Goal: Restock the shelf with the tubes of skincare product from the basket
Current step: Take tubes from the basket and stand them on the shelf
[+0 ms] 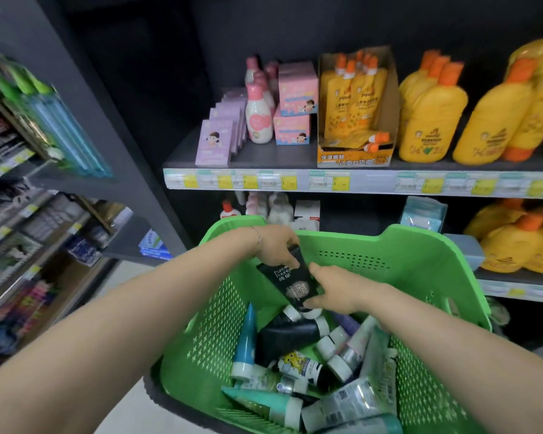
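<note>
Head view: left hand (275, 245) grips the black plastic skincare tube (290, 285) at its top. Right hand (336, 288) pinches its lower end above the green perforated plastic basket (420, 277).

The black tube (290, 285) says "Pure" in white, with a partly covered "ounta" beneath it and Chinese characters below. The yellow pouches (351, 101) show "pipu", cut off. Their cardboard box (353, 158) reads "保湿嫩肤". The price tags (329, 182) on the shelf (273, 156) are too blurred to read.

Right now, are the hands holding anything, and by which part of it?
Both hold one black tube above the green basket: the left hand grips its upper end, the right hand pinches its lower part.
</note>
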`<action>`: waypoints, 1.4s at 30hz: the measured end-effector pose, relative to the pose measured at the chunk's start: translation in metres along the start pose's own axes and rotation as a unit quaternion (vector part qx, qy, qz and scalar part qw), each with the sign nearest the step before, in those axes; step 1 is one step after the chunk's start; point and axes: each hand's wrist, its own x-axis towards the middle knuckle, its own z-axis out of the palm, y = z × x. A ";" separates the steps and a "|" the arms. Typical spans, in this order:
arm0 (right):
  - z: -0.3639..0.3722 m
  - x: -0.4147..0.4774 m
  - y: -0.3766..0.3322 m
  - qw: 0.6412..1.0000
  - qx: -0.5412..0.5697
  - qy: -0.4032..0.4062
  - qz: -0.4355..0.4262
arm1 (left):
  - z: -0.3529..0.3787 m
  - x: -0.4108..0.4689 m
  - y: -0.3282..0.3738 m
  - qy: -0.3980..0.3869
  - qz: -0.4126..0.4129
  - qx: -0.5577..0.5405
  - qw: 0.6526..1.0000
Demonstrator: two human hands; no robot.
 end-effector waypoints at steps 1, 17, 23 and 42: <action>-0.001 0.000 -0.001 0.999 0.040 0.021 -0.010 | -0.007 -0.004 0.001 0.009 0.007 0.016 1.000; -0.106 -0.029 -0.037 0.941 0.252 0.197 -0.112 | -0.098 -0.069 -0.012 0.256 0.089 -0.220 0.937; -0.164 -0.051 -0.062 0.920 0.264 0.255 -0.134 | -0.118 -0.083 -0.009 0.323 0.123 -0.343 0.874; -0.293 -0.109 -0.141 0.891 0.207 0.357 -0.189 | -0.216 -0.125 0.033 0.394 0.252 -0.372 0.802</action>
